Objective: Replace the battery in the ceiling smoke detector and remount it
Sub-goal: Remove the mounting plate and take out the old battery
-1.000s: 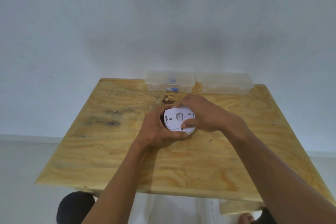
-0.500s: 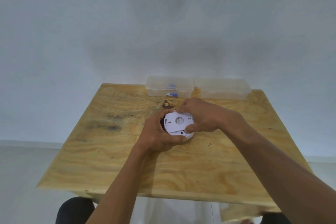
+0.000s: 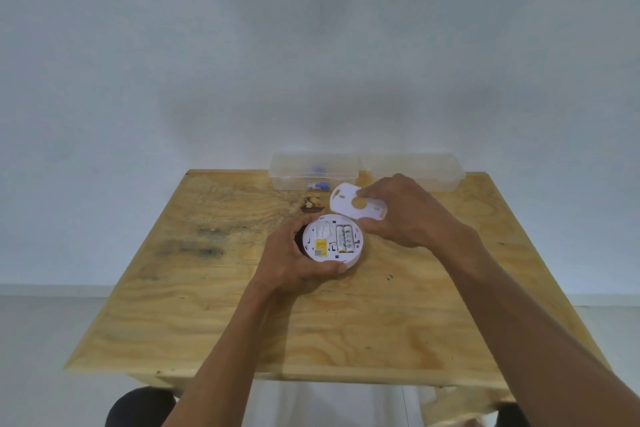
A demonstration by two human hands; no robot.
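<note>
— Plywood is showing bare all along the left part of the worktop [image 3: 166, 305], isn't it?

— Yes, with dark smudges in the grain and a lot of open surface running out to the left and near edges.

— What is the left hand [image 3: 294, 260] doing?

— It is curling round the smoke detector [image 3: 332, 241], gripping its rim from the left and from below, thumb lying along the near edge. The detector is sitting over the middle of the worktop with its back facing up, and the batteries [image 3: 344, 238] are lying side by side in their bay. I cannot tell whether it is resting on the wood or being held just above it.

— And behind it?

— A clear box [image 3: 313, 168] is standing at the far edge against the wall, with small blue items inside that are too blurred to name. A second clear box [image 3: 415, 170] is standing just beside it to the right, partly covered by the right hand.

— The right hand [image 3: 405, 215]?

— It is pinching the white mounting plate [image 3: 356, 206], holding it apart from the detector, above and to the right of it, tilted. The fingers are hiding the plate's right end.

— Any room on the right?

— Bare wood is stretching to the right edge. The near right corner is being cut off by the forearm, and dark shapes under the near edge are hard to make out.
</note>
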